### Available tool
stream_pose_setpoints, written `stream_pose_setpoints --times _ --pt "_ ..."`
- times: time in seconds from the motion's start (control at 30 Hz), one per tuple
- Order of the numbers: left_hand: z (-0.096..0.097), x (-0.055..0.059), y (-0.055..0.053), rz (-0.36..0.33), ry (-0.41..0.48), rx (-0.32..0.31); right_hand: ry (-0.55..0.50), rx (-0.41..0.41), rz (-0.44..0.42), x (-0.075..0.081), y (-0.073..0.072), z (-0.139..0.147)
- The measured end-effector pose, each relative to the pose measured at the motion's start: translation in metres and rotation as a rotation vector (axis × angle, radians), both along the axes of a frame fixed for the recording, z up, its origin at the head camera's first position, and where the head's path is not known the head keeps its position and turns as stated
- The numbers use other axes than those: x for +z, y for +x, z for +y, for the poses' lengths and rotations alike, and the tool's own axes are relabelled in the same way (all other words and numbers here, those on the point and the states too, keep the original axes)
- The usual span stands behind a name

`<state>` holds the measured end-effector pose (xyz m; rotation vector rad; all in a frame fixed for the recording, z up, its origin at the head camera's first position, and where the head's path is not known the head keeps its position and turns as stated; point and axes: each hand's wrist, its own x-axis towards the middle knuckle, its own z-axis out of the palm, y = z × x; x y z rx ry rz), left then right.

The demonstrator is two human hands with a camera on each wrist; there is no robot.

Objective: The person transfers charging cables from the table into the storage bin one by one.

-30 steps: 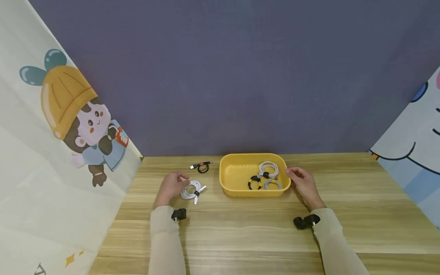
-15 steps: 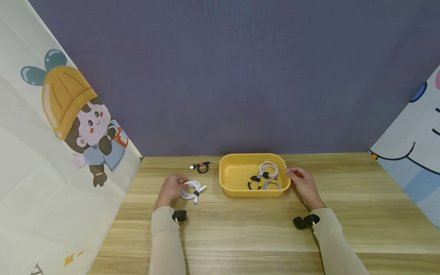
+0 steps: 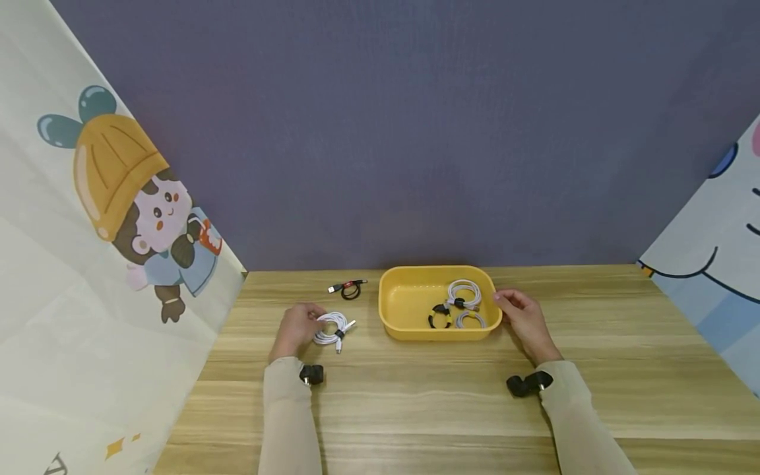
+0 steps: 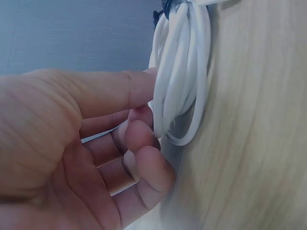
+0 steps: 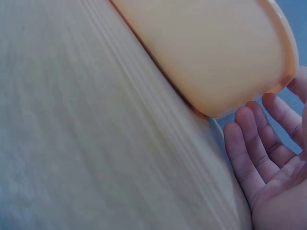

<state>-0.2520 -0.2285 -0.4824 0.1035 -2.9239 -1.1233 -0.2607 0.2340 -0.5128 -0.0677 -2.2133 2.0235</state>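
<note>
On the left of the head view, a coiled white cable (image 3: 334, 328) with a black tie lies on the wooden table. My left hand (image 3: 298, 328) pinches the near-left edge of that coil between thumb and forefinger. In the left wrist view, the white loops (image 4: 182, 72) hang from the fingertips, with the other fingers curled below. My right hand (image 3: 525, 321) grips the right rim of a yellow basket (image 3: 439, 334), its thumb over the edge and its other fingers along the outside wall (image 5: 216, 57). The basket holds a white cable (image 3: 465, 284), a grey cable (image 3: 473, 314) and a black-and-yellow cable (image 3: 432, 318).
A small black USB cable (image 3: 350, 289) with a red tie lies behind the white coil. A dark blue-grey panel (image 3: 415, 132) stands along the table's back edge. Printed cloths (image 3: 71, 316) hang at both sides.
My left hand has shifted slightly right and its fingertips have closed on the white coil, which has moved barely at all. The right hand and basket stay where they were.
</note>
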Motion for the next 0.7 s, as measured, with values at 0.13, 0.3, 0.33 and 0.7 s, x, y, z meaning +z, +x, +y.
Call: stream_pose_setpoints --times 0.13,0.3,0.33,0.7 --pt "0.0003 -0.0004 -0.0001 -0.002 -0.018 0.014 0.003 -0.003 0.004 -0.0041 -0.0014 0.0008" --pt "0.0004 -0.0007 0.0013 -0.007 -0.023 0.038 -0.011 0.012 0.015 -0.0049 -0.0015 0.0015" --pt "0.0006 -0.0006 0.0017 -0.004 -0.028 0.041 -0.014 0.011 0.014 -0.0048 -0.0016 0.0013" --pt "0.0016 0.0016 0.0026 0.006 -0.071 0.052 0.0 0.005 -0.002 -0.0024 -0.0008 0.0009"
